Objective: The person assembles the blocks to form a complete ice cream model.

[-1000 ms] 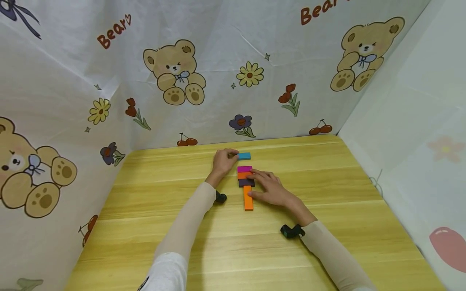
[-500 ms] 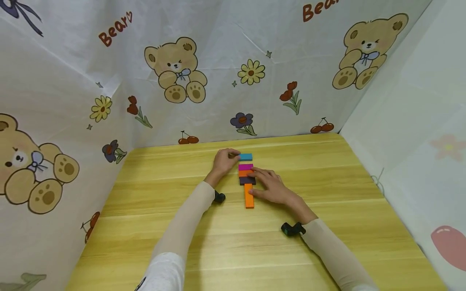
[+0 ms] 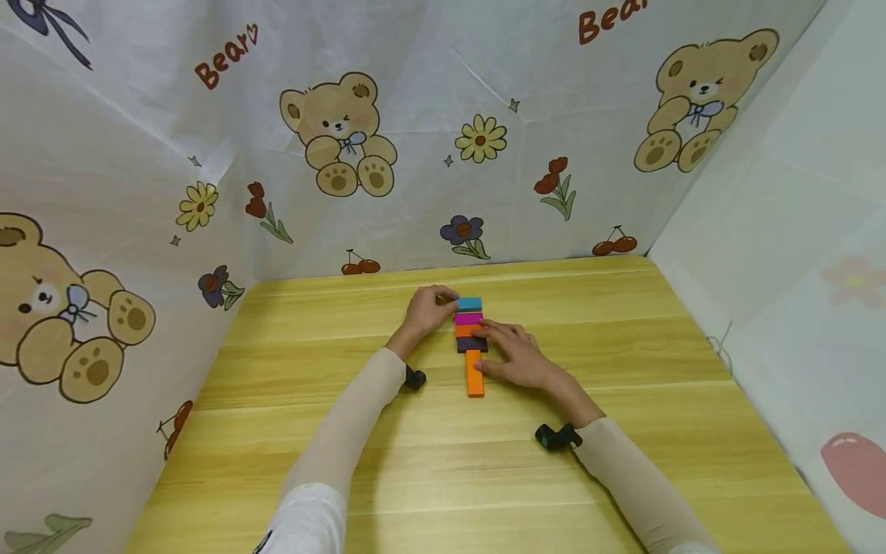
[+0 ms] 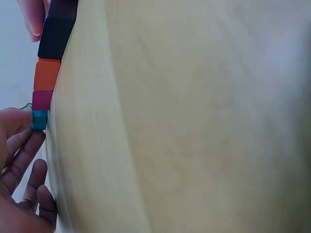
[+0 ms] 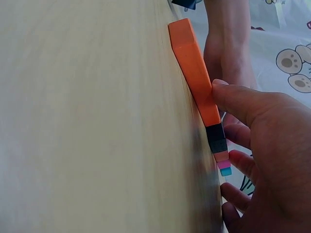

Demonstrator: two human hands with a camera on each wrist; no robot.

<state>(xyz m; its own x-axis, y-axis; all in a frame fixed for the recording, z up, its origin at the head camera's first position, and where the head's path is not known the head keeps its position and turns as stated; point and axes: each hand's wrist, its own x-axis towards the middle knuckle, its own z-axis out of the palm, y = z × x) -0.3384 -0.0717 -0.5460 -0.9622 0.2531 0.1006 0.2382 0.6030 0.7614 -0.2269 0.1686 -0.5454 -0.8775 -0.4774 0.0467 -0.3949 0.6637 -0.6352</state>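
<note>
Colored wooden blocks lie in a line on the wooden table. At its far end my left hand [image 3: 425, 312] pinches a blue block [image 3: 470, 304] between thumb and index finger, close against the magenta block [image 3: 467, 318]. Nearer come a short orange block [image 3: 464, 331] and a dark purple block [image 3: 471, 345], both set crosswise. A long orange block [image 3: 474, 381] points toward me, its far end at the dark one. My right hand [image 3: 515, 358] rests along the line's right side, thumb touching the long orange block [image 5: 194, 73], fingers spread at the dark and short orange blocks.
The wooden table [image 3: 609, 323] reaches back to a white cloth [image 3: 408, 223] printed with bears and flowers. A black wrist device [image 3: 556, 437] sits at my right wrist, another device [image 3: 414, 378] at the left. A thin cable [image 3: 721, 350] lies by the right edge.
My left hand has brought the blue block nearer, narrowing the gap to the magenta block. The right hand stays in place on the line.
</note>
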